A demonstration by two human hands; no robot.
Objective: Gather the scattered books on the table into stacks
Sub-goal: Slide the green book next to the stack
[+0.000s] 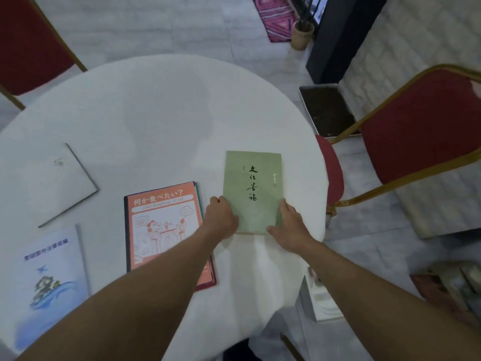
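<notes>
A green book (253, 188) with black calligraphy lies at the right side of the round white table (161, 105). My left hand (221, 217) grips its near left edge and my right hand (289, 225) grips its near right corner. To the left, an orange book (161, 225) tops a small stack with dark and red covers under it; my left forearm crosses its near corner. A white book (46, 183) lies at the far left. A pale blue book (49, 280) sits at the near left edge.
Red chairs with gold frames stand at the right (421, 126) and back left (28, 45). A red seat (331, 170) tucks under the table's right edge. A soil-filled tray (328, 110) and a plant pot (302, 35) are on the floor beyond.
</notes>
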